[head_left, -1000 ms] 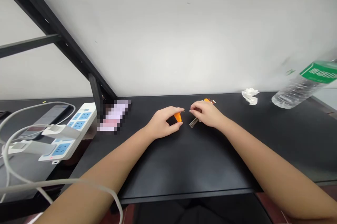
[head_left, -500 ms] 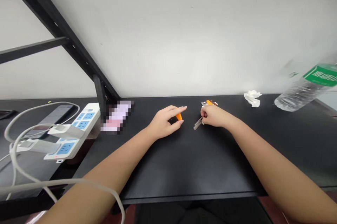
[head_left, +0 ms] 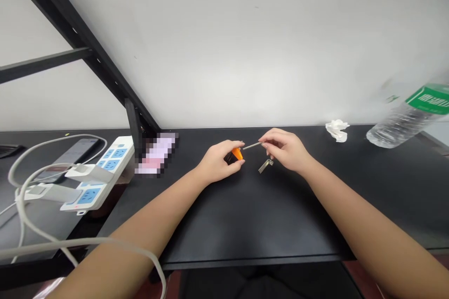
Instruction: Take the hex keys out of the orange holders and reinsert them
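L hand point(head_left: 216, 163) pinches small orange-and-black plastic piece point(head_left: 237, 153), prob. to steady it; R hand point(head_left: 288, 150) grips thin grey metal rod point(head_left: 251, 146) near one end, tip clear beside L's fingers; bent metal keys point(head_left: 264, 166) (neat bunch!) just below R's grip.

Black tabletop point(head_left: 252, 224) — smooth, with a soft sheen
Bent metal rods point(head_left: 265, 166) lie bunched near the middle; a crumpled white tissue point(head_left: 337, 131) sits by the back edge, right of them — a clear, green-labelled bottle point(head_left: 400, 126) farther right. A pixelated item point(head_left: 156, 154) lies back left.
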Motion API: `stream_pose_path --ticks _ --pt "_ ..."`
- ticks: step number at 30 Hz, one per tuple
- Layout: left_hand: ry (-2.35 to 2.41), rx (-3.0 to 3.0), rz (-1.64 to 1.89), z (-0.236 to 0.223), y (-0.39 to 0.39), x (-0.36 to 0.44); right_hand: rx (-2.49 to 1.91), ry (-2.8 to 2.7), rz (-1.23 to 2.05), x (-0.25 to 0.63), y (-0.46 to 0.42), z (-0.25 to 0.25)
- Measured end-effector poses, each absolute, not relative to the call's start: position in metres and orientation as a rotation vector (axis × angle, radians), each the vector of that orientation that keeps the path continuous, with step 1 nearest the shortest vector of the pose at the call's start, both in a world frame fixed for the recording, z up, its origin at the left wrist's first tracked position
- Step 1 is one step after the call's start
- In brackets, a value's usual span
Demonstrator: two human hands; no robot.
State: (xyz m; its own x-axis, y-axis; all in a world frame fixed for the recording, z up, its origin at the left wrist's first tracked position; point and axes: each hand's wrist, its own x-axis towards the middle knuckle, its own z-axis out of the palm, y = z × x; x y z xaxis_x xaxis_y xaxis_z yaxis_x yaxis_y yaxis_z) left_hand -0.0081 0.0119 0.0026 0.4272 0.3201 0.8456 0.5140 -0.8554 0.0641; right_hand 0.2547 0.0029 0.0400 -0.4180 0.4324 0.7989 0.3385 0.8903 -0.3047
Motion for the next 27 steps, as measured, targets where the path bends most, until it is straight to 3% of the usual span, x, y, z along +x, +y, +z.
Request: stream_pose_path --ticks 14,18,27 --pt "-0.947 -2.549 -1.181 0.006 0.005 -0.004 -0.341 -2.170 -0.677 0.246 -0.005 0.037" --pt "-0.954 -2.547 -1.116 0.005 0.003 -0.001 -0.373 -2.203 -0.646 0.242 -0.003 0.030" --pt "-0.904 -2.671 -1.320 -0.001 0.007 -0.002 -0.480 -2.248 -0.450 0.228 0.011 0.020"
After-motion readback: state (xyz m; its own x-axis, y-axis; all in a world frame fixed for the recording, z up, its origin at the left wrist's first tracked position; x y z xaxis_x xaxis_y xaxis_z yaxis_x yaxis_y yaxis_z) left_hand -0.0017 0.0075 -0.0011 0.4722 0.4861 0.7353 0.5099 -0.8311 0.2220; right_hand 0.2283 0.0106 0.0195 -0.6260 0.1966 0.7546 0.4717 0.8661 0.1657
